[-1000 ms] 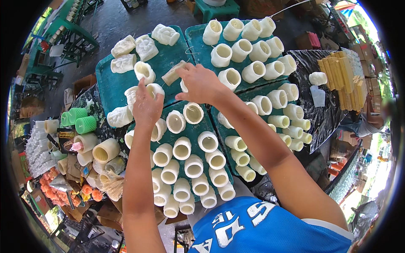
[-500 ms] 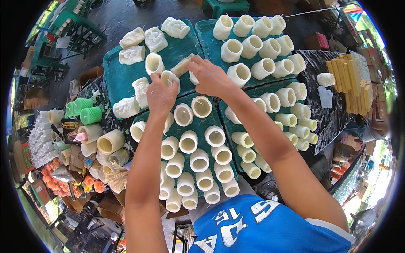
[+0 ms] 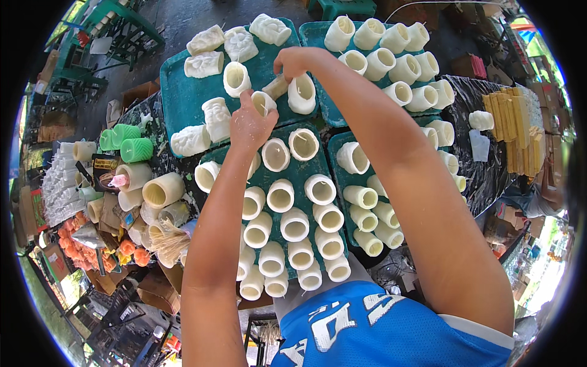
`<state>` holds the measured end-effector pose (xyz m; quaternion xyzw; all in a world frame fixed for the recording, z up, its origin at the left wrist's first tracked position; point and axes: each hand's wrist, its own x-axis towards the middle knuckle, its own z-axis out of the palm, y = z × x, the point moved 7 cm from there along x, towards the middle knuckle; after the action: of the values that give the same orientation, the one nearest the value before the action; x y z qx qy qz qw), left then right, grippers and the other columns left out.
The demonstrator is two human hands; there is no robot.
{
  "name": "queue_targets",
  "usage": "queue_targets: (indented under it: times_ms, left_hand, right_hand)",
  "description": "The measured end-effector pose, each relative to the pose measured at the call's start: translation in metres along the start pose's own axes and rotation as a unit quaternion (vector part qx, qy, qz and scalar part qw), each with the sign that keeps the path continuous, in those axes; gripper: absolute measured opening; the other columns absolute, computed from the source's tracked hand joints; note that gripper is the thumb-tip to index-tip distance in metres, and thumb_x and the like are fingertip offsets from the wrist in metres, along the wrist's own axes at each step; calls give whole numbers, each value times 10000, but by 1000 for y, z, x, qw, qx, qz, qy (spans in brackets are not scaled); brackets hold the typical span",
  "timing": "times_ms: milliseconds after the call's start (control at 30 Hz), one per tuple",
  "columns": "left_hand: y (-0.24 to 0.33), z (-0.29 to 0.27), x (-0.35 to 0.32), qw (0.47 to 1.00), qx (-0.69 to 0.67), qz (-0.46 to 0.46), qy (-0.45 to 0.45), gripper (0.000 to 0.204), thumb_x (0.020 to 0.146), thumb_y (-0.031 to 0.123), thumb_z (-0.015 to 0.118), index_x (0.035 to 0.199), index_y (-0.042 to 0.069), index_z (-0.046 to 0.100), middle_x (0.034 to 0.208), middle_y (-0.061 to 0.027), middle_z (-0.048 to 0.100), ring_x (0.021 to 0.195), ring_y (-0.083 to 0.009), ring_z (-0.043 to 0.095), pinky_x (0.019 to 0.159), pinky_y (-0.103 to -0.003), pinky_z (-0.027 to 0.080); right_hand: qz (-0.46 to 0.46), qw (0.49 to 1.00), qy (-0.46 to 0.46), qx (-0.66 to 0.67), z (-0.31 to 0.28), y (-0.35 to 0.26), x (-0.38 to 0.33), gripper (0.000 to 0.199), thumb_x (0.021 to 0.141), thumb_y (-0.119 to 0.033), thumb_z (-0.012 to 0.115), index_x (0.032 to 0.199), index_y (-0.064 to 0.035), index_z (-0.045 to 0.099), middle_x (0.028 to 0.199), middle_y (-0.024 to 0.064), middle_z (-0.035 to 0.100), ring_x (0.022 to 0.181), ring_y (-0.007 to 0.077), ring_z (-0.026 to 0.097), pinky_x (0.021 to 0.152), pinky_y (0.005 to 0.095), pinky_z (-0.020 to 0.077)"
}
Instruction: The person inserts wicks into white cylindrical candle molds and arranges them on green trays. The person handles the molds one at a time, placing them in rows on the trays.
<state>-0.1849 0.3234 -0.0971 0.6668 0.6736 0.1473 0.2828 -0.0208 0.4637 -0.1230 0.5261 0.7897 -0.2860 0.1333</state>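
My left hand (image 3: 252, 124) is closed around a small hollow wax candle (image 3: 265, 105), its thumb and forefinger on either side. A cream hollow candle (image 3: 236, 79) stands just beyond its fingertips. My right hand (image 3: 295, 62) reaches over the far left tray, fingers bent down and partly hidden. They appear to grip the upper end of a tan, stick-like piece (image 3: 276, 88), whose lower end points at the candle in my left hand. Beside it stands another hollow candle (image 3: 301, 98). Several embossed white candles (image 3: 241, 44) lie on the same green tray (image 3: 177, 92).
More green trays hold rows of hollow candles (image 3: 295, 224). At the left are green candles (image 3: 136, 150), a wide wax cylinder (image 3: 163, 190) and a bundle of wicks (image 3: 171, 243). Stacked yellow bars (image 3: 504, 125) lie at the right on black plastic sheeting (image 3: 489, 177).
My right hand has moved farther out and bent downward at the wrist, along with the tan piece. My left hand still holds the small candle. The whole view has shifted slightly.
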Motion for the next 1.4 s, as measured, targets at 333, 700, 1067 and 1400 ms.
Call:
queue_targets:
  times_ms: [333,700,1067,1400]
  left_hand:
    - [-10,-1,-3,997,-30,-33,-58,885,871,456,799,1576,52,449,1261,-299,758,1202,-473,728,1060,-520,557]
    - [-11,-13,-4,995,-49,-9,-85,1174,806,754,844,1572,-41,446,1413,-320,684,1321,-443,684,1105,-480,546]
    - [-76,-84,-7,955,189,227,-32,815,775,118,888,1517,117,552,1523,-179,540,1320,-393,645,1090,-471,568]
    - [-103,-99,25,992,20,119,35,432,938,30,559,1333,29,734,1307,-256,726,1264,-435,683,1122,-475,523]
  right_hand:
    - [48,995,60,-66,-13,-8,3,362,847,-90,797,1185,-210,846,1065,82,811,1104,328,756,925,448,618]
    - [55,991,86,-90,-2,-17,-3,474,901,-139,765,1358,-264,758,1460,141,664,1275,326,703,1085,498,569]
    - [30,966,253,-42,-36,-46,-38,308,961,-248,703,1246,-149,764,1259,112,774,1175,338,753,990,503,567]
    - [-143,907,394,-45,-32,-143,-50,438,944,-224,706,1373,-147,669,1370,197,703,1201,402,734,979,516,603]
